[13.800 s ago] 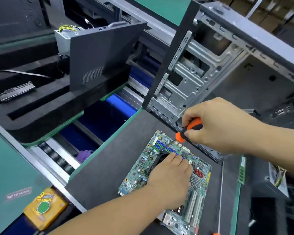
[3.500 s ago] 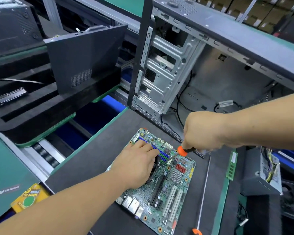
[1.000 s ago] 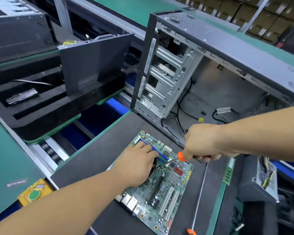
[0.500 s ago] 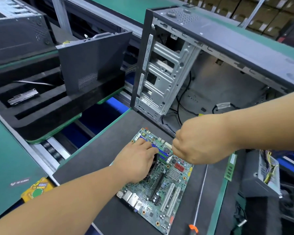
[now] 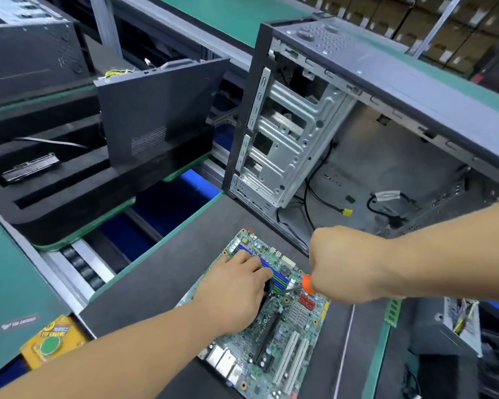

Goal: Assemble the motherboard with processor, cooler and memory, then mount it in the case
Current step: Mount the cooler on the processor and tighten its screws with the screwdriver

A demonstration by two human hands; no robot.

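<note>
Head view: we see our left hand [image 5: 233, 295] lying over the black cooler [image 5: 268, 287] near the middle of the green rectangular motherboard [image 5: 274, 338], fingers bent down onto it and pressing it flat, the cooler almost wholly hidden beneath. Our right hand [image 5: 339, 267] is closed in a fist round the orange-handled screwdriver [image 5: 307, 284]; only the handle's end and the thin shaft show, the shaft slanting down and to the left toward the cooler's corner, just beside our left fingertips. Whether the tip is seated in a screw we cannot tell.

The motherboard lies on the dark grey desk [image 5: 156, 283], its long axis running from the near edge toward the far right, with blue and green memory slots [image 5: 274, 273] at its far end. The open grey metal case [image 5: 357, 156] stands at the desk's far edge, just beyond the board, nearer our right hand. A loose green memory stick [image 5: 393, 311] lies near the desk's right edge.

We judge the cooler is being screwed down; memory and mounting remain.
</note>
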